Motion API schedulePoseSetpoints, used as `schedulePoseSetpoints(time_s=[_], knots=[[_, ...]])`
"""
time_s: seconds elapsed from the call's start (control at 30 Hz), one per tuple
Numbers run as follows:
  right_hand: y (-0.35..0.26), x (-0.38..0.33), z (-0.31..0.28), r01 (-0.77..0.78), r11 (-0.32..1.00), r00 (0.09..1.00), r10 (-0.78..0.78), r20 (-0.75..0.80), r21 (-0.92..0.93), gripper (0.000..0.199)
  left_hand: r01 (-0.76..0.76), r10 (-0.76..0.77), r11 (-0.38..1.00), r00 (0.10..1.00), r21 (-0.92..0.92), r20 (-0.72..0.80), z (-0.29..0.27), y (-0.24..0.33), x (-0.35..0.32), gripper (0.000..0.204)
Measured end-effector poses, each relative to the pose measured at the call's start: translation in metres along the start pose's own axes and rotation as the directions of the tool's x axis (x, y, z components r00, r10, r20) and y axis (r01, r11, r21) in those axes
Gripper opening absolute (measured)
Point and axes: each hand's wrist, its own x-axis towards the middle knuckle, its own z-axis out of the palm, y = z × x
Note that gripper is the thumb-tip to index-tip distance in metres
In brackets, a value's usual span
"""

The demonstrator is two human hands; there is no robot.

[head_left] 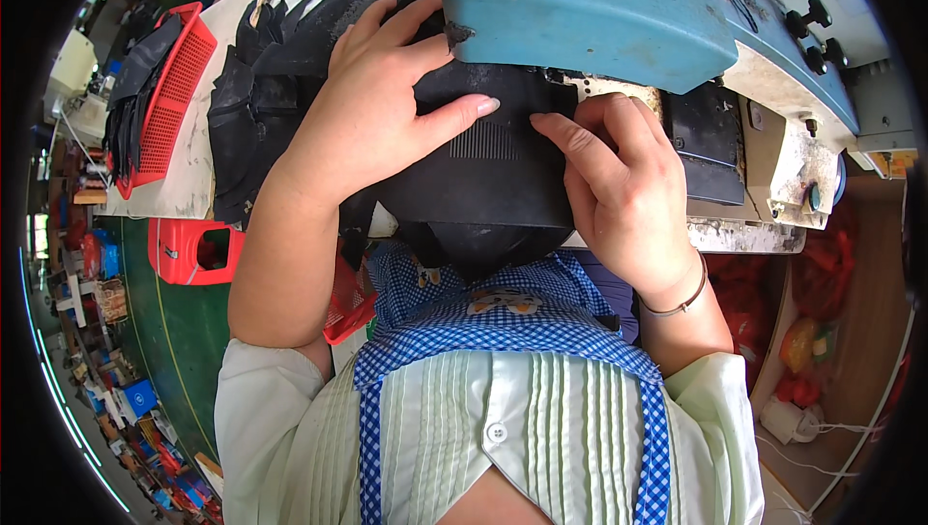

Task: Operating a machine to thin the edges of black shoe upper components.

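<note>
A flat black piece of leather-like sheet [474, 191] lies beneath the blue machine head [590, 13]. A patch of fine pale stripes [488, 141] marks its upper face. My left hand [387, 100] rests on the sheet with its fingers spread, the thumb just above the stripes. Some of its fingertips reach to the left end of the machine head. At the sheet's right edge my right hand [623, 167] is closed, its fingers bent and a fingertip touching the edge. The working parts under the machine head are hidden.
Stacked black pieces [256, 109] lie to the left of my left hand. Farther left, a red basket [174, 100] holds more black pieces. A red stool [188, 249] stands below the table's left side. Black knobs [812, 32] stick out at the upper right.
</note>
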Motion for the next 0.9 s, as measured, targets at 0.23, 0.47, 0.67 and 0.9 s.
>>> schedulePoseSetpoints(time_s=[0.23, 0.47, 0.67, 0.9], knots=[[0.001, -0.001, 0.000, 0.015, 0.999, 1.000, -0.015, -0.006, -0.028, 0.037, 0.094, -0.089, 0.988, 0.995, 0.124, -0.042, 0.009, -0.006, 0.007, 0.051], [0.002, 0.000, 0.000, 0.015, 1.000, 1.000, -0.015, -0.010, -0.008, 0.035, 0.309, -0.302, 0.941, 0.951, 0.137, -0.068, 0.013, -0.008, 0.022, 0.053], [0.005, -0.002, -0.001, -0.032, 0.985, 0.995, 0.047, -0.088, 0.167, 0.029, 0.151, -0.117, 0.933, 0.986, 0.326, -0.121, -0.002, 0.033, -0.029, 0.055], [-0.015, 0.010, -0.016, 0.074, 0.919, 0.997, -0.078, -0.006, 0.386, 0.025, 0.036, -0.029, 0.996, 0.996, -0.078, 0.082, -0.028, 0.087, -0.085, 0.047]])
